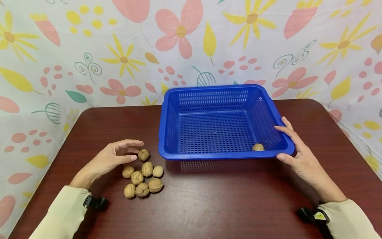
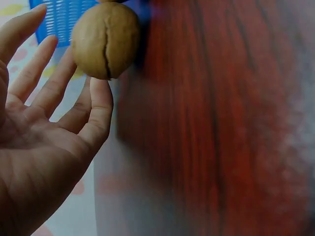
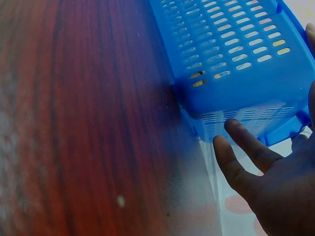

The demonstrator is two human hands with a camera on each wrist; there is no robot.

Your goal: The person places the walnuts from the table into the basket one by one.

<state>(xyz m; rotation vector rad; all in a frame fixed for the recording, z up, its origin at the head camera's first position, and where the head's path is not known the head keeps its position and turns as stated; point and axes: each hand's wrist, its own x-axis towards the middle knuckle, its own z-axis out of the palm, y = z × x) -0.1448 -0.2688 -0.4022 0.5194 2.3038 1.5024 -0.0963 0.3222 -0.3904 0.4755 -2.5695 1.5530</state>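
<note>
My left hand (image 1: 114,153) is at the left with fingers and thumb spread apart, around the near side of a walnut (image 1: 144,155). In the left wrist view a cracked-seam walnut (image 2: 106,41) appears right at a fingertip (image 2: 101,91); whether they touch I cannot tell. Several more walnuts (image 1: 142,190) lie in a cluster just below that hand. At the right, my right hand (image 1: 301,156) holds the near right corner of a blue plastic basket (image 1: 213,155), thumb and index finger on its rim. Inside, a single walnut (image 1: 258,147) sits in the near right corner.
Everything stands on a dark reddish-brown table (image 1: 221,205). A flowered cloth (image 1: 182,63) hangs behind the table's back edge and along its sides. The perforated basket wall (image 3: 236,44) fills the upper right wrist view.
</note>
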